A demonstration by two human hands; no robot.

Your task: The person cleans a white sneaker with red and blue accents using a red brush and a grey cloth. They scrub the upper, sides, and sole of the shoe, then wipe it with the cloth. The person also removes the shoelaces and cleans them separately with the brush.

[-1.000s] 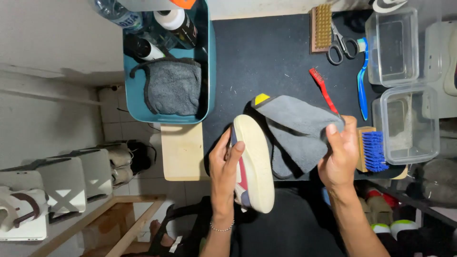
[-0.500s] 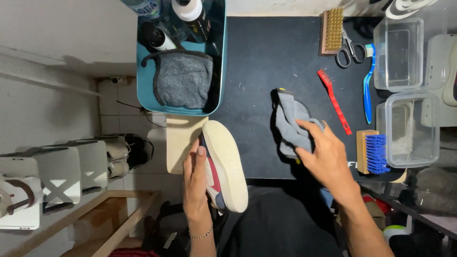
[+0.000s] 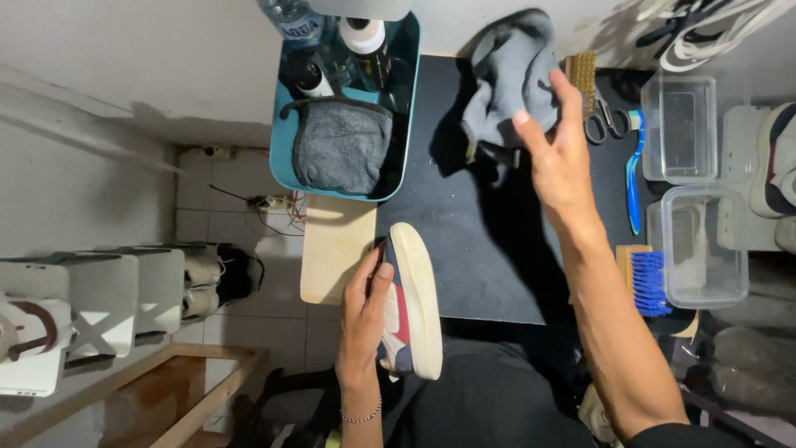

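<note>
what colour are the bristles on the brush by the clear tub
Blue bristles, on a wooden back; head view.

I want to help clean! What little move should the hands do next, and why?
Probably let the grey cloth drop on the black mat. The right hand is stretched far back with it, fingers loose, while the left hand holds the shoe sole-up near the body.

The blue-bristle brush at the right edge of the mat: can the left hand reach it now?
Probably not: the left hand grips the shoe, and the right forearm crosses between it and the brush.
</note>
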